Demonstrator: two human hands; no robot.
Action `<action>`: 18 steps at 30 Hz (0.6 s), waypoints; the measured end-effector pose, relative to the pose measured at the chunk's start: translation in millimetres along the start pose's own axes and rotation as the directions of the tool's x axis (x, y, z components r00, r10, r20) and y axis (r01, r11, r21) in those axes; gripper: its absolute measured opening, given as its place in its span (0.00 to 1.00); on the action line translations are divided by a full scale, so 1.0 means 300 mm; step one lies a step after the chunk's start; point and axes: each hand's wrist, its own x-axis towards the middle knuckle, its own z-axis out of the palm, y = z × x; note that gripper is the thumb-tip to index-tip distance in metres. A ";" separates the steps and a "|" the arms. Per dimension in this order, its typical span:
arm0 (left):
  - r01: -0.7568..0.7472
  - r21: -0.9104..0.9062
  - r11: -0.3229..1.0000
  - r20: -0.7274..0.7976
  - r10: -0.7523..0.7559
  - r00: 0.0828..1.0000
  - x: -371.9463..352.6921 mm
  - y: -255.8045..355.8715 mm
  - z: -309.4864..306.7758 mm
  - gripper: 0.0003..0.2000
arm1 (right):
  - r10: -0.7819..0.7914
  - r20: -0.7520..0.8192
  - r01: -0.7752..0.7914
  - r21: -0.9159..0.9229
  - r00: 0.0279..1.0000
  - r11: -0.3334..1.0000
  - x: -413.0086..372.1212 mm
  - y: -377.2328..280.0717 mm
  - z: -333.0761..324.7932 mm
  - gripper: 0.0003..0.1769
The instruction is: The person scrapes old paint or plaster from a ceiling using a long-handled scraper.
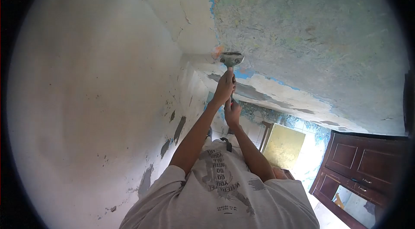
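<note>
A wide-headed wall scraper (232, 59) has its blade edge against the grey-green wall (294, 30), just right of the corner where the walls meet. My left hand (225, 87) is wrapped round the handle just below the head. Lower on the same handle my right hand (233, 113) is closed, and its fingers partly hide the grip. Beside the blade, an orange patch (218, 51) and a strip of blue paint (244, 73) show on the wall. Pale paint borders the bare grey surface.
On the left stands a whitish wall (95, 99) with chipped grey spots. A dark brown wooden cabinet (354, 160) is at the lower right. Near it stands a yellowish board (283, 146). Bits of debris lie along the tiled floor (253, 127) by the wall.
</note>
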 end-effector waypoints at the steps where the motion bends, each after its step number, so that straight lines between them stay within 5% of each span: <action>1: -0.001 0.018 1.000 0.022 0.001 1.000 -0.005 0.030 0.007 0.28 | -0.010 -0.015 0.010 0.008 1.000 1.000 0.005 -0.027 -0.003 0.26; 4: -0.071 0.046 0.996 0.142 0.064 0.988 -0.013 0.092 0.024 0.28 | 0.108 0.172 -0.166 0.365 0.979 0.916 0.023 -0.078 -0.029 0.28; 7: -0.048 0.018 0.999 0.149 0.045 0.988 -0.028 0.117 0.028 0.28 | 0.128 0.274 -0.246 0.451 0.953 0.858 0.002 -0.132 -0.074 0.30; 10: -0.072 -0.006 0.997 0.133 0.073 0.988 -0.056 0.114 0.009 0.28 | 0.195 0.298 -0.311 0.417 0.935 0.854 -0.077 -0.099 -0.096 0.31; 13: 0.057 -0.159 0.986 0.117 -0.038 0.992 -0.084 0.070 -0.015 0.26 | 0.312 0.218 -0.364 0.269 0.925 0.892 -0.194 -0.117 -0.137 0.31; 18: 0.123 -0.261 0.957 0.134 -0.090 0.987 -0.089 -0.003 -0.046 0.23 | 0.303 0.156 -0.324 0.131 0.940 0.937 -0.327 -0.273 -0.201 0.25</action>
